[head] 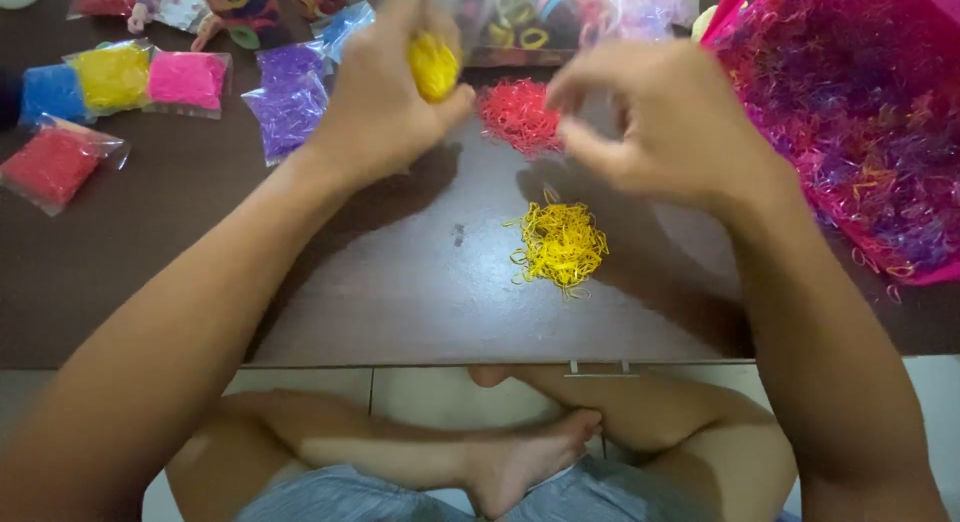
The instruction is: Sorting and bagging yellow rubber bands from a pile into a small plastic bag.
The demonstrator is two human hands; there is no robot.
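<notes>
A bunch of small yellow elastic bands [433, 66] is clamped in the grip of the left hand [385, 102], raised above the dark tabletop [400, 292]. The right hand [655, 122] is held just beside it with the fingertips [570, 87] pinched together; whether anything lies between them cannot be told, since the hand is blurred. A loose heap of yellow bands [558, 244] is seen on the tabletop below the hands, and a red heap [518, 114] behind them. Small clear bags of purple [288, 107], pink [186, 80], yellow [112, 76], blue [50, 92] and red bands [55, 165] are laid out to the left. A large pink bag of mixed bands [850, 102] is shown at the right.
</notes>
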